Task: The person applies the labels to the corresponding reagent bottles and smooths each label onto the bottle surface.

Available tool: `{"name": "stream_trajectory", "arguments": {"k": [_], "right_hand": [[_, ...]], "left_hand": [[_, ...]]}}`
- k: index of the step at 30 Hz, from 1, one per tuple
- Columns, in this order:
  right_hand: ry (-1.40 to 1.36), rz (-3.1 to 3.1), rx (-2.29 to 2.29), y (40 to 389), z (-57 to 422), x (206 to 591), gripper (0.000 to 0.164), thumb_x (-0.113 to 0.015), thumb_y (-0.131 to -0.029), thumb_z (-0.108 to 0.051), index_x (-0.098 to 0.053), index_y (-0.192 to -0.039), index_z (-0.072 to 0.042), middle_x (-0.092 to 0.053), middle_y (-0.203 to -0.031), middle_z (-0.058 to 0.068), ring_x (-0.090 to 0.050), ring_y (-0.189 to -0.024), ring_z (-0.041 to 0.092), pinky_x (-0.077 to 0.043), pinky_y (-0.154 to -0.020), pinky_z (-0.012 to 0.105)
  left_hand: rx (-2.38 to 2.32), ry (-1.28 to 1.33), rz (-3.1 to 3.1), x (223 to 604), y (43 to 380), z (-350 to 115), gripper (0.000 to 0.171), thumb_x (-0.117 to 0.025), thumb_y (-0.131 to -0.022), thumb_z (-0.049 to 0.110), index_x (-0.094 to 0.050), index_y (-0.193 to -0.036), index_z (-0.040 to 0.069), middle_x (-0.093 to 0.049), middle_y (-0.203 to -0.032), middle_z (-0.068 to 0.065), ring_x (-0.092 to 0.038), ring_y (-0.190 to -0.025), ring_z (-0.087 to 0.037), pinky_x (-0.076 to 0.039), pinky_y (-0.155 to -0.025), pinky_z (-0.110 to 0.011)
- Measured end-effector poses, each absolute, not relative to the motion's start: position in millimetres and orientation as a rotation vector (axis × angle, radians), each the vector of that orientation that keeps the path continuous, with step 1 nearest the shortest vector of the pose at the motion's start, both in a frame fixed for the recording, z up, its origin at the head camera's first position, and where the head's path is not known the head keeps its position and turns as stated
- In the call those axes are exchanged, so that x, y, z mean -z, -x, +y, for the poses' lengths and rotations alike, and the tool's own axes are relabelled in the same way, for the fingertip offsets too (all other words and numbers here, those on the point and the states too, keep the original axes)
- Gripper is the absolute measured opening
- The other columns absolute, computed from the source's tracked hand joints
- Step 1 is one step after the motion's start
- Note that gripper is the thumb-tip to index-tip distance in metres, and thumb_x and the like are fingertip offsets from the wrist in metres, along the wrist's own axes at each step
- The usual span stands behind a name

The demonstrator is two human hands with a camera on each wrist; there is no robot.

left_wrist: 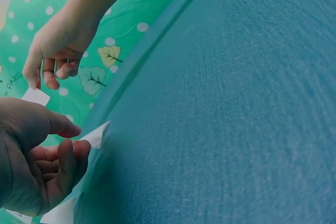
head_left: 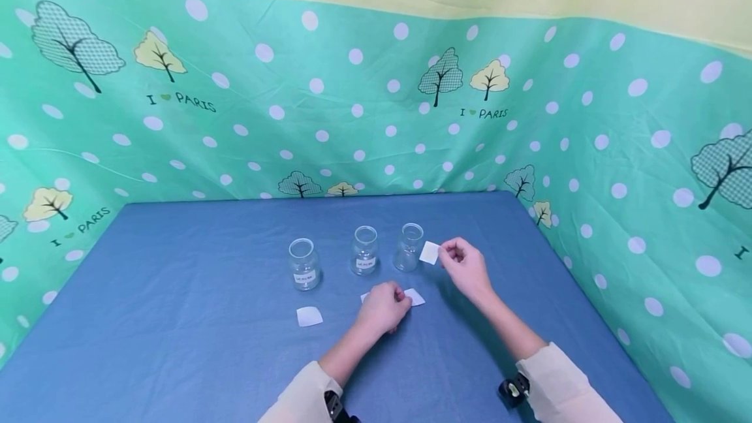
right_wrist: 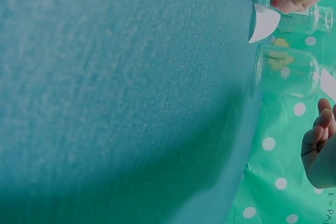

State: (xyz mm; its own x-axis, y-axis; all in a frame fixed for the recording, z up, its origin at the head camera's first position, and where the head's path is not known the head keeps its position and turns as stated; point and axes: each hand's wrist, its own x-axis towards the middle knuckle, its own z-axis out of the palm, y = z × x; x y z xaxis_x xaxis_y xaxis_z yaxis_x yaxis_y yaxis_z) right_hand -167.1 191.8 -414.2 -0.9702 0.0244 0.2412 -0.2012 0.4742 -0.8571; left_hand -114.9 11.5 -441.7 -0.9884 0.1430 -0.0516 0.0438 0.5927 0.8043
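Observation:
My right hand [head_left: 465, 267] pinches a small white label [head_left: 430, 252] by its edge, beside the upper part of the right glass jar [head_left: 407, 254]. No label shows on that jar. The middle jar [head_left: 365, 250] and the left jar [head_left: 303, 263] each bear a white label with dark lettering. In front of the jars, low over the table, my left hand [head_left: 383, 307] pinches a curled white paper piece [head_left: 415, 297] between thumb and fingertips. Another white piece [left_wrist: 60, 212] lies beside the left hand, mostly hidden by it in the head view.
A further white paper piece [head_left: 309, 316] lies in front of the left jar. Blue cloth [head_left: 194, 318] covers the table. A green dotted curtain [head_left: 247, 83] stands behind the table and along its right side. Dark wrist devices [head_left: 514, 390] sit at both sleeves.

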Motion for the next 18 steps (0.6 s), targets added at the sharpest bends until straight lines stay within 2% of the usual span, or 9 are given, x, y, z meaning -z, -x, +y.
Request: {"name": "stream_trajectory", "arguments": {"k": [7,18], "right_hand": [[-0.152,-2.511,-1.488,167,191,415,0.009,-0.060,-0.088,-0.010,-0.063,-0.085,-0.003,-0.060,-0.067,0.004,-0.051,-0.056,0.006,-0.041,-0.052,0.019],[-0.208,-2.531,-1.425,167,189,423,0.006,-0.063,-0.086,-0.012,-0.064,-0.082,-0.007,-0.060,-0.065,0.004,-0.049,-0.054,0.006,-0.040,-0.051,0.019]], "left_hand": [[-1.390,-0.209,2.779,438,121,5,0.009,-0.065,-0.080,0.018,-0.064,-0.079,0.009,-0.057,-0.058,0.003,-0.048,-0.047,-0.006,-0.040,-0.049,-0.023],[-1.656,-0.172,2.674,428,133,1,0.010,-0.066,-0.083,0.017,-0.065,-0.087,0.008,-0.061,-0.070,-0.002,-0.052,-0.052,-0.007,-0.044,-0.054,-0.024]]}}
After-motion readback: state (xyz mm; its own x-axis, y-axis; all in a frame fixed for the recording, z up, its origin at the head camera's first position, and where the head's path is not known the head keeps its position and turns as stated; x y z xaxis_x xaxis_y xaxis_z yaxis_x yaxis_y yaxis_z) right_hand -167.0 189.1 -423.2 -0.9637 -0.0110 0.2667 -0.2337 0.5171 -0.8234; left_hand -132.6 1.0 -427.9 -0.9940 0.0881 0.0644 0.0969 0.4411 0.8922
